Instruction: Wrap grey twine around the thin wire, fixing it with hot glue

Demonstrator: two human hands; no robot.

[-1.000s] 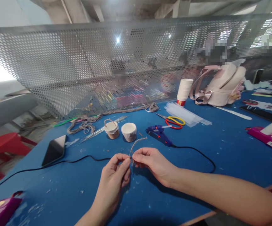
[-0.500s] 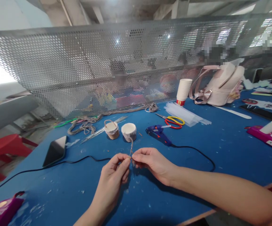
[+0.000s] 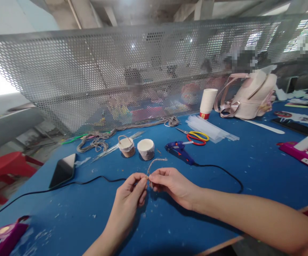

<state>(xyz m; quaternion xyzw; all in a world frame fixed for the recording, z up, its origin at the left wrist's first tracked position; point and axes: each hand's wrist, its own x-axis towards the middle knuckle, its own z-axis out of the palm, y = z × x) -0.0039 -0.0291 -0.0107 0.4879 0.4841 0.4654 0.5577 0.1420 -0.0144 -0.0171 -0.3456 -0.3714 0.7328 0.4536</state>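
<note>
My left hand (image 3: pixel 132 193) pinches a short piece of thin greyish-brown cord (image 3: pixel 154 162) between thumb and forefinger. Right beside it, my right hand (image 3: pixel 168 185) pinches the same cord, the fingertips of both hands almost touching. The cord's free end rises from the fingers and curves over to the right. Beyond the hands stand two small cups with whitish tops: a wrapped one without a handle (image 3: pixel 146 149) and a brownish one with a looped handle (image 3: pixel 126 147). To their right lies a blue glue gun (image 3: pixel 180 152) with its black cable.
Red-and-yellow-handled scissors (image 3: pixel 196 138), translucent sheets (image 3: pixel 209 128), stacked paper cups (image 3: pixel 208 103) and a pink backpack (image 3: pixel 252 94) sit at the back right. A phone (image 3: pixel 62 170), grey cord (image 3: pixel 95 141) and thin wires (image 3: pixel 111 151) lie left. A perforated metal screen (image 3: pixel 90 78) borders the table; people are behind it.
The cord's free end has swung from pointing up toward the handleless cup to curving over to the right. Both hands have stayed nearly in place.
</note>
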